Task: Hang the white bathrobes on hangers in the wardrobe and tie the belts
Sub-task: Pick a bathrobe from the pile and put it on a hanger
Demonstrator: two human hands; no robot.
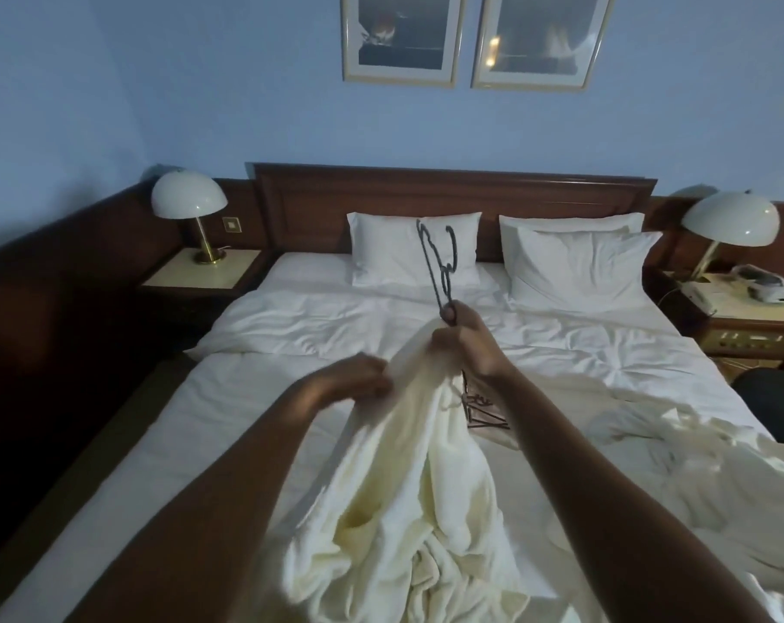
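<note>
A cream-white bathrobe (408, 501) hangs in folds from both my hands over the bed. My right hand (464, 337) grips a dark hanger (437, 267) together with the robe's top edge; the hanger's hook sticks up in front of the left pillow. My left hand (358, 375) pinches the robe's cloth just left of it. Another dark hanger (482, 413) lies on the bed under my right wrist. More white robe cloth (677, 447) lies crumpled on the bed to the right. No wardrobe is in view.
The double bed (255, 406) has two white pillows (414, 247) against a wooden headboard. Bedside tables with dome lamps (188, 202) stand on both sides; the right one carries a telephone (713, 292). A dark chair (772, 402) sits at the bed's right edge.
</note>
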